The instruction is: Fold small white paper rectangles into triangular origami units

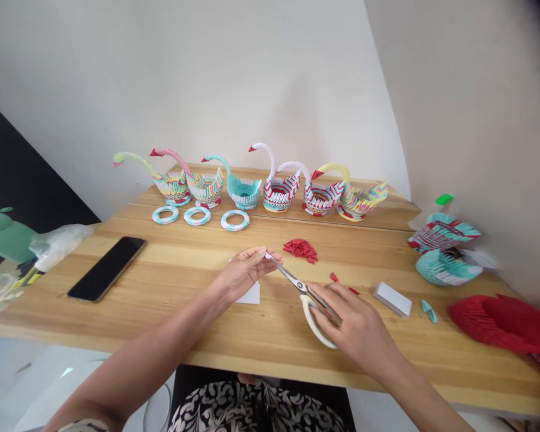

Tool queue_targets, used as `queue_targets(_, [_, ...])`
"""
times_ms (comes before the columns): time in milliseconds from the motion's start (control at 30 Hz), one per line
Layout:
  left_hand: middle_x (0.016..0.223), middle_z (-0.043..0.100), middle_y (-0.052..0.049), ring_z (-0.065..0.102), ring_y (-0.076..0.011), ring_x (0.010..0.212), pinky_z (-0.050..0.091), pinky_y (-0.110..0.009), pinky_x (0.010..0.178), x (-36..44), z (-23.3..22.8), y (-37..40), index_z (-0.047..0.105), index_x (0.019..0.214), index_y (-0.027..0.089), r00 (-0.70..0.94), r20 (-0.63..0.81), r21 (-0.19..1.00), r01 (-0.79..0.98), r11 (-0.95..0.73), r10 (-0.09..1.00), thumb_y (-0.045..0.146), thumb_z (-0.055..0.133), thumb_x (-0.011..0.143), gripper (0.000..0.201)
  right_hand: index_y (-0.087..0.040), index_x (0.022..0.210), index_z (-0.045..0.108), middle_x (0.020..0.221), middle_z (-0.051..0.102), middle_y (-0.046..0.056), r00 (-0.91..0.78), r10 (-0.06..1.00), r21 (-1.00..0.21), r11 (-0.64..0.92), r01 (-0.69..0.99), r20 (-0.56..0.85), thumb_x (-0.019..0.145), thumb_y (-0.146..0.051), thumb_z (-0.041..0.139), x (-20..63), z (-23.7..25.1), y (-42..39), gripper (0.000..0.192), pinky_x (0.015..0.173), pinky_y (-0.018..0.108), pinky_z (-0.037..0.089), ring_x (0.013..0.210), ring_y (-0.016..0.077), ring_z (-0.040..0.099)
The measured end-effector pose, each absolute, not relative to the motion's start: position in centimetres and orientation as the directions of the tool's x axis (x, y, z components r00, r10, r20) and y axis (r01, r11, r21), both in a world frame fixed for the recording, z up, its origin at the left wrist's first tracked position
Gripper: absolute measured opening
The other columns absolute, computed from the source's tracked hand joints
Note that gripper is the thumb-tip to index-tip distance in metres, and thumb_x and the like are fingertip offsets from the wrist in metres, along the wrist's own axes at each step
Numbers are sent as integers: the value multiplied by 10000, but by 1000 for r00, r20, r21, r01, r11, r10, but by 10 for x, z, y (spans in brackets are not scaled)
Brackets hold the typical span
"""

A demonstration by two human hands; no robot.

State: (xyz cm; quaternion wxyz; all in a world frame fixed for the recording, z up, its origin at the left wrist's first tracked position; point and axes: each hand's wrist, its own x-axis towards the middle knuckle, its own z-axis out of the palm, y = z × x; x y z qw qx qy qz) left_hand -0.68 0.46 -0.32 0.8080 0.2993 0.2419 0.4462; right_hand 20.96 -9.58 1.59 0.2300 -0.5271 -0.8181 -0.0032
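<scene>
My right hand grips a pair of scissors by its white handles, the blades pointing up and left. At the blade tips, my left hand pinches a small whitish piece of paper; its exact shape is too small to make out. A white paper sheet lies on the table, partly hidden beneath the left wrist. Just beyond the hands is a pile of red folded paper pieces. Two loose red bits, one of them a red triangle, lie near the scissors.
Several folded-paper swans line the back of the wooden table, with three paper rings before them. A phone lies left. A white block, a teal folded piece and a red paper body are right.
</scene>
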Motion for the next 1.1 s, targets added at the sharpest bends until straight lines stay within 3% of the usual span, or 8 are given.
queue_targets(367, [801,718,-91,667,-203,800,411,-395,941,-3,-4,4,686,769,92,410,-40,776,-561,287,911,277,738,714,200,-177,1161,603,990,650,112,-297,864,-287,429,857,407,867,-253,491,200,5,-89,324,794,359,497,898,242,617])
queue_targets(433, [796,718,-95,665,-204,797,414,-393,940,-3,-4,4,691,769,84,381,-35,792,-554,258,924,276,740,709,207,-192,1139,614,963,658,96,-259,904,-407,390,826,341,860,-259,499,198,6,-85,310,750,335,509,854,226,622])
queue_targets(533, [792,717,-94,663,-199,790,419,-389,940,-4,-4,5,692,762,80,362,-44,798,-548,251,931,265,736,713,197,-216,1100,633,906,678,53,-244,961,-658,266,705,127,868,-279,498,197,13,-78,276,636,265,523,758,180,630])
queue_targets(600, [793,717,-89,665,-193,786,421,-388,944,-5,-5,6,687,756,86,376,-65,778,-561,283,925,256,722,732,176,-218,1092,641,914,688,44,-245,969,-744,191,641,37,866,-290,505,198,18,-75,273,621,247,525,760,171,633])
queue_targets(800, [837,719,-85,677,-181,815,424,-375,965,-10,-11,12,669,791,102,416,-104,684,-629,369,903,225,657,801,124,-223,1081,661,938,690,55,-242,969,-757,197,623,53,850,-308,528,204,25,-79,280,639,260,527,783,182,626])
queue_targets(1100, [825,723,-92,686,-190,811,430,-369,954,-8,-5,8,661,805,96,459,-161,651,-616,443,874,196,636,816,103,-223,1080,661,914,672,53,-260,965,-760,201,618,44,854,-317,525,205,20,-77,280,607,244,511,771,173,601])
